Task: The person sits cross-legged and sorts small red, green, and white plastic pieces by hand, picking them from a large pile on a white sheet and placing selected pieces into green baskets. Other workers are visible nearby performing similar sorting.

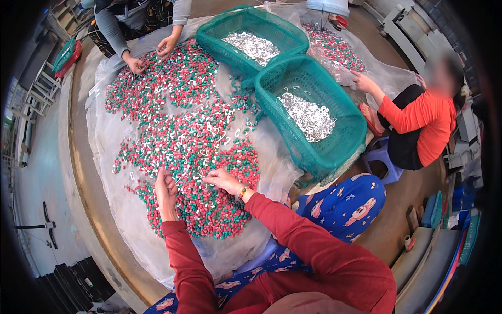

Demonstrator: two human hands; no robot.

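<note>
Left hand (166,189): curling, fingers pinching small pieces.
Right hand (224,180): lying palm-down, fingers pressing together.
Pieces (198,141): red, green, white, spreading in a heap.

Bright even daylight; fisheye bend, dark rim

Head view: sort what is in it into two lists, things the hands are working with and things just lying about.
In use:
left hand and right hand, both in the pile
red and green pieces
small white hooks among them
clear plastic sheet beneath
two green baskets holding silvery pieces

Lying about:
blue stool
red and green trays at the far left
</note>
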